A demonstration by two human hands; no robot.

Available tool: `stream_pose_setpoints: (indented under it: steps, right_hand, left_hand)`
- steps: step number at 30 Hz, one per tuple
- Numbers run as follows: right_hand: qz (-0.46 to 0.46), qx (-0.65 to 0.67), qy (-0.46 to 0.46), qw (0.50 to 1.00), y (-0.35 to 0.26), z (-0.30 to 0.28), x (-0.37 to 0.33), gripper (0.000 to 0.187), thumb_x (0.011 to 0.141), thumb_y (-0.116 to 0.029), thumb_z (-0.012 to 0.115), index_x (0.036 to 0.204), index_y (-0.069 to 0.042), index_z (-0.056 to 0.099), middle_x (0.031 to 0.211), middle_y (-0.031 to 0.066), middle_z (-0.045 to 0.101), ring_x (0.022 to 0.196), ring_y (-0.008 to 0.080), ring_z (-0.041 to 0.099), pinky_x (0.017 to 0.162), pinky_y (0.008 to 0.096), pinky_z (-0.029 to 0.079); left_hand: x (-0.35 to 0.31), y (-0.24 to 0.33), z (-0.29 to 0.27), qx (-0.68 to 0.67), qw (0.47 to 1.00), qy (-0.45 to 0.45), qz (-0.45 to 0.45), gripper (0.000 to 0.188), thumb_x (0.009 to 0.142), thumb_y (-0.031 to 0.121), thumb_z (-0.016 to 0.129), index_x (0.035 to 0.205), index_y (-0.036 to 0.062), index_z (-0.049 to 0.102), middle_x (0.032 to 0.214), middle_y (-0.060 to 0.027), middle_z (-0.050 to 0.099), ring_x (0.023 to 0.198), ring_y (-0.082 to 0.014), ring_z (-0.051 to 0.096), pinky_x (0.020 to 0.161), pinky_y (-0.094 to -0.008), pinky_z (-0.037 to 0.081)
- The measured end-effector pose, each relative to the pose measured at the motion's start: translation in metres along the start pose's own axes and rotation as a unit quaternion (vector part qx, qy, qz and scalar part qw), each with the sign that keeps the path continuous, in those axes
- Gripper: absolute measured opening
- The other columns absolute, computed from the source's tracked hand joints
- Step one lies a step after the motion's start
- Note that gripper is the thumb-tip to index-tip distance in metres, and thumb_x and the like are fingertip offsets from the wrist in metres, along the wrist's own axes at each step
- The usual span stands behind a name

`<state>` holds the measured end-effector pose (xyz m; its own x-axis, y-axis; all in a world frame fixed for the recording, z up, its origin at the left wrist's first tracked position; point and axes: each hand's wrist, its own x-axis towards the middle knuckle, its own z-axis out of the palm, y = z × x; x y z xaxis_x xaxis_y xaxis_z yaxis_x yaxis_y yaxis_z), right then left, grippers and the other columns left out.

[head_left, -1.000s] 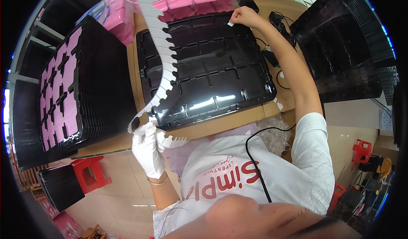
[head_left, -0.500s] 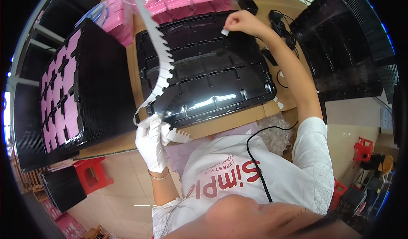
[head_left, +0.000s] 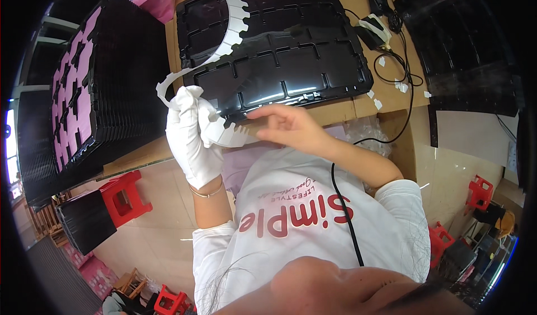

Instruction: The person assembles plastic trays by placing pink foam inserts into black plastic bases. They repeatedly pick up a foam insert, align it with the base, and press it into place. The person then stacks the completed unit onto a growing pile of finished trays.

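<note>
A long white strip with tab-like labels [head_left: 234,32] along one edge curves over the left side of a black moulded plastic tray [head_left: 305,60]. My left hand [head_left: 193,139], in a white glove, is closed around the strip near the tray's front left corner. The strip's short free end sticks out to the right of the glove. Bare and with nothing visible in it, my right hand [head_left: 296,129] is just right of that end, index finger stretched out and thumb apart. Whether its fingertips touch the strip I cannot tell.
A tall stack of black trays [head_left: 131,63], with pink on its left side, stands left. More black trays [head_left: 458,57] stand right. Black cables [head_left: 411,80], a black box with white tissue [head_left: 377,29] and small white scraps [head_left: 377,103] lie on the cardboard-covered table.
My right hand has come from the tray's far right edge back toward the strip's free end. The small white piece is gone from its fingers, which have spread. The whole view has shifted.
</note>
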<state>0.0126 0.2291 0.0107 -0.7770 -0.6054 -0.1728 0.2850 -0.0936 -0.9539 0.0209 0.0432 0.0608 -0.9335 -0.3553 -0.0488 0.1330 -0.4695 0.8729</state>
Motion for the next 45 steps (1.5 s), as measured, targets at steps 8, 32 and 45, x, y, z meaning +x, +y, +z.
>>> stream_pose_setpoints:
  steps: [8, 32, 45]
  right_hand:
    - [-0.14, 0.079, 0.071, 0.984, 0.023, 0.021, -0.01, 0.013, 0.084, 0.0, 0.07, 0.096, -0.003, 0.066, 0.091, 0.0025, 0.066, 0.075, 0.0042, 0.058, 0.065, 0.0189, 0.045]
    - [-0.008, -0.533, 0.237, 0.812, -0.054, -0.163, -0.021, 0.015, 0.073, -0.015, 0.073, 0.074, -0.002, 0.066, 0.06, 0.007, 0.058, 0.057, 0.0183, 0.056, 0.055, 0.0314, 0.043]
    - [-0.073, -0.231, 0.352, 0.904, -0.058, -0.153, -0.18, 0.008, 0.082, -0.007, 0.07, 0.085, -0.006, 0.063, 0.076, -0.0056, 0.056, 0.068, 0.0027, 0.051, 0.06, 0.0196, 0.041]
  left_hand:
    - [-0.002, -0.01, 0.008, 0.013, 1.0, 0.022, -0.008, 0.024, 0.096, 0.024, 0.061, 0.102, 0.0004, 0.061, 0.068, 0.0012, 0.053, 0.053, -0.0019, 0.045, 0.046, -0.0155, 0.033]
    - [0.011, -0.034, -0.002, 0.18, 0.982, 0.05, -0.005, 0.023, 0.095, 0.021, 0.062, 0.101, -0.0011, 0.065, 0.067, -0.0005, 0.06, 0.048, -0.001, 0.039, 0.043, -0.0172, 0.025]
    - [-0.024, -0.022, -0.032, 0.299, 0.951, -0.058, -0.058, 0.018, 0.093, 0.017, 0.064, 0.098, 0.0, 0.065, 0.073, -0.0046, 0.065, 0.05, -0.0028, 0.048, 0.044, -0.0156, 0.033]
